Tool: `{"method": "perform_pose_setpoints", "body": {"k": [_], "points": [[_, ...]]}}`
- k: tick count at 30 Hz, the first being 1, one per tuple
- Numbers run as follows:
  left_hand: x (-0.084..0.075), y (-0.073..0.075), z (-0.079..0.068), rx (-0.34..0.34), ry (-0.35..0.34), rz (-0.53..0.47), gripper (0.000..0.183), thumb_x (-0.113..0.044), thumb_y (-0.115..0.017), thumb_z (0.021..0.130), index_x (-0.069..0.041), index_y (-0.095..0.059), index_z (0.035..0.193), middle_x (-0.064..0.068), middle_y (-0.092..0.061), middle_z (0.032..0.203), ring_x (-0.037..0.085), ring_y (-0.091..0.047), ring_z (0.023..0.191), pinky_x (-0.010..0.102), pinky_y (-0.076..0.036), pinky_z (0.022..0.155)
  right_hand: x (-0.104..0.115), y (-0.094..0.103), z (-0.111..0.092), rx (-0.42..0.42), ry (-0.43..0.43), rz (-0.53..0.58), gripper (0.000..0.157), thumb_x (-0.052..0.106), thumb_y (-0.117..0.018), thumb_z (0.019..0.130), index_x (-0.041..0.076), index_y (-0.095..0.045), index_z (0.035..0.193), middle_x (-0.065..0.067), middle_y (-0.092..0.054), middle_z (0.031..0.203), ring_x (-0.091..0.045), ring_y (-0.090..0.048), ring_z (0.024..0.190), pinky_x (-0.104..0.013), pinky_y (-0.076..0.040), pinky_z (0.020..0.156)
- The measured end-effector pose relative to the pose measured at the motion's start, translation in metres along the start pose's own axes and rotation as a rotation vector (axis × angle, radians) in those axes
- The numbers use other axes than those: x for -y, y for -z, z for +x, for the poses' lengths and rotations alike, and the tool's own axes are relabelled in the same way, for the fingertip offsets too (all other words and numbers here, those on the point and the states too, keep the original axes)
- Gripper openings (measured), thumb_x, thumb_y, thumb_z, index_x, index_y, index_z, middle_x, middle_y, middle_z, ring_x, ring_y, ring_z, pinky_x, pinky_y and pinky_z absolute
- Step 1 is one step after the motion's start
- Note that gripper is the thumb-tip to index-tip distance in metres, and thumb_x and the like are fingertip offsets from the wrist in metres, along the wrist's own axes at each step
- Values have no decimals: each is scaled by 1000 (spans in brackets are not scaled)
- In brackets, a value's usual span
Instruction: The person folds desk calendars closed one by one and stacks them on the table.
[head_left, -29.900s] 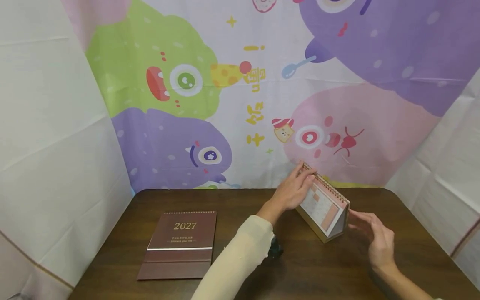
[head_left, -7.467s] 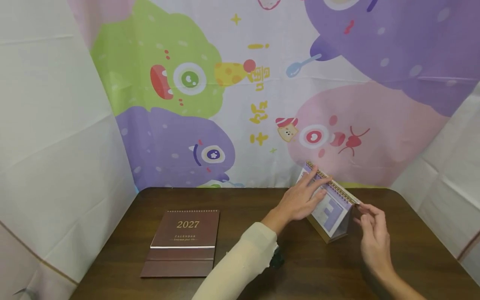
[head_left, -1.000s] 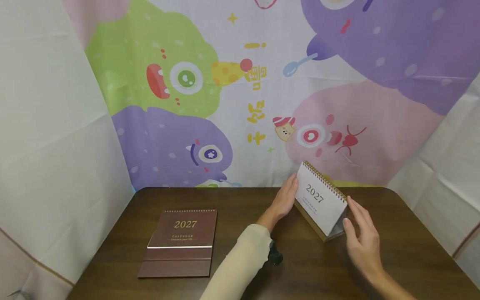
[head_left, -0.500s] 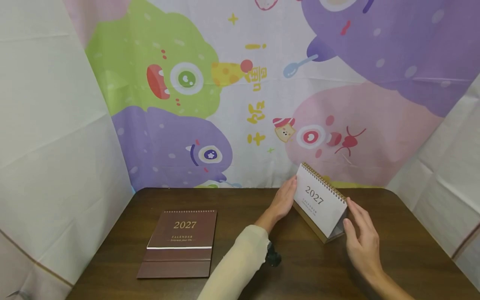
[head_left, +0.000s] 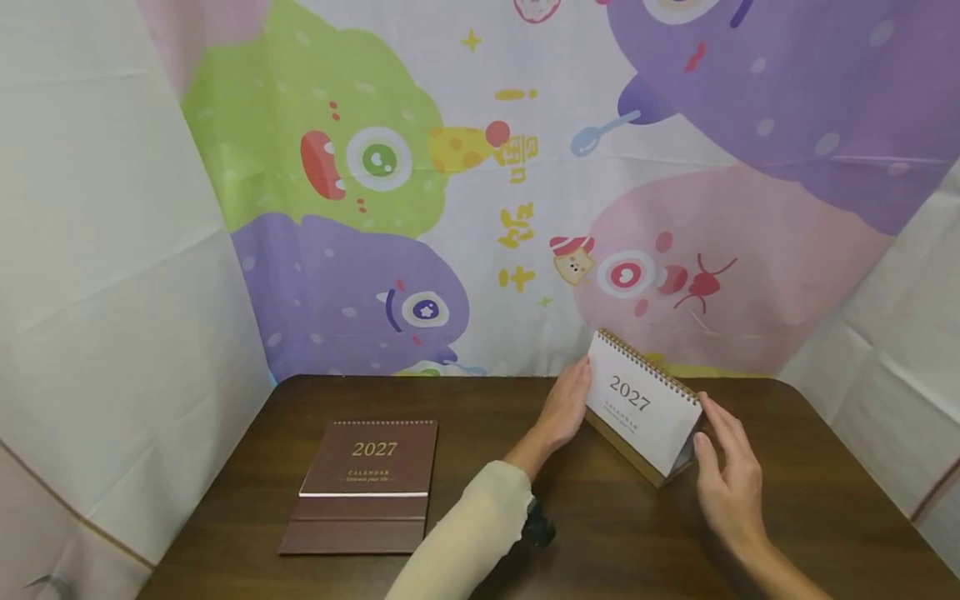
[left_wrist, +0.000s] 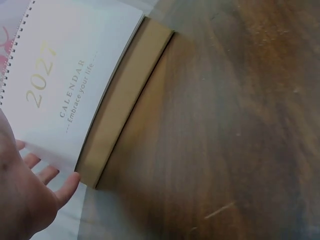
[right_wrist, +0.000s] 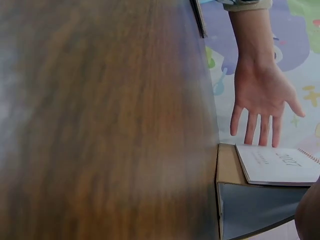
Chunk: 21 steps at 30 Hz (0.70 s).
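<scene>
A white spiral-bound desk calendar (head_left: 637, 408) with "2027" on its cover stands tented on its tan base, angled at the right of the table. My left hand (head_left: 564, 408) touches its left edge with straight fingers; the left wrist view shows that hand's fingertips (left_wrist: 48, 174) spread beside the cover. At the opposite end, my right hand (head_left: 731, 487) rests its fingers against the upper right corner, thumb apart from them along the side. In the right wrist view little of the right hand shows. A maroon 2027 calendar (head_left: 367, 467) lies to the left, touched by neither hand.
The dark wooden table (head_left: 600, 542) ends at a cartoon-printed cloth (head_left: 525, 333) hanging right behind the white calendar. Pale cloth walls (head_left: 112, 292) stand at both sides. A dark device (head_left: 538, 527) sits at the left wrist.
Earlier, a pink page and then a purple page faced front, with the left hand on top; now the white cover does. Within the last second the calendar has turned slightly, between both hands.
</scene>
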<state>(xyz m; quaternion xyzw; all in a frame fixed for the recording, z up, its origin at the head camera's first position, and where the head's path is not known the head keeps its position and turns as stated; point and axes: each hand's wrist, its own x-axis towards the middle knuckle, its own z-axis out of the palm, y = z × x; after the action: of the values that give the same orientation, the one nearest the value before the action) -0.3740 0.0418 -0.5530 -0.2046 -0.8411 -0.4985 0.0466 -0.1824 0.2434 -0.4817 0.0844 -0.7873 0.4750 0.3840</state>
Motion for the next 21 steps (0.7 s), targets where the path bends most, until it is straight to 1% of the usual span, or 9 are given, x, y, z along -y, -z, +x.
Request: {"method": "perform_pose_setpoints", "body": {"k": [2,3,5,8,11,13,15,18,21], "points": [[2,-2,-1,-5,2,22,77,-68,-10,118,-26,-32,179,2,-42,183,25,-41,170,46,-32,142,-2,-1,1,-10,-6,0,62,-14,-59,105,9,-61,162,-16,-65,158,17,-48,146,-1,-35,119],[3,-2,-2,-2,9,26,78,-68,-10,118,-26,-32,180,3,-42,183,25,-42,170,46,-32,142,-3,-1,2,-16,-6,8,61,-15,-58,104,8,-61,162,-19,-65,158,17,-49,146,-1,-36,119],[1,-1,-4,6,22,32,80,-69,-10,118,-24,-31,180,4,-41,183,25,-40,170,47,-31,142,-5,-2,3,-31,0,21,61,-16,-58,104,5,-62,161,-18,-65,158,15,-50,146,-2,-37,119],[-2,0,-9,7,21,37,83,-71,-8,117,-24,-31,180,5,-41,184,26,-40,171,50,-32,142,-8,-2,6,-49,4,34,59,-17,-58,103,3,-63,159,-4,-66,158,14,-52,145,-3,-39,117],[-4,3,-15,11,17,31,83,-73,-9,116,-25,-30,180,5,-39,184,27,-40,170,52,-34,141,-9,-2,7,-56,-13,48,59,-17,-57,104,3,-63,159,11,-63,157,14,-53,144,-2,-42,114],[-6,5,-18,18,19,19,80,-72,-12,117,-26,-29,180,5,-38,184,28,-40,171,53,-34,140,-10,-2,8,-55,-29,53,59,-17,-57,105,4,-63,159,16,-61,157,13,-53,143,-2,-43,112],[-8,8,-22,22,17,3,77,-69,-16,118,-26,-30,180,5,-36,186,30,-38,172,56,-33,141,-10,-2,9,-51,-45,60,59,-16,-56,105,5,-63,160,18,-61,157,13,-54,142,-1,-44,110],[-10,13,-26,28,20,-12,73,-65,-19,120,-25,-30,180,5,-33,187,30,-34,174,57,-30,142,-10,-2,9,-40,-66,56,58,-15,-56,106,6,-63,160,15,-62,157,14,-53,141,-1,-45,109],[-10,17,-28,25,13,-26,72,-63,-19,120,-24,-30,180,3,-31,188,28,-30,176,55,-26,144,-9,-1,10,-20,-99,42,59,-13,-57,107,9,-61,162,2,-64,161,14,-52,143,-1,-45,109]]}}
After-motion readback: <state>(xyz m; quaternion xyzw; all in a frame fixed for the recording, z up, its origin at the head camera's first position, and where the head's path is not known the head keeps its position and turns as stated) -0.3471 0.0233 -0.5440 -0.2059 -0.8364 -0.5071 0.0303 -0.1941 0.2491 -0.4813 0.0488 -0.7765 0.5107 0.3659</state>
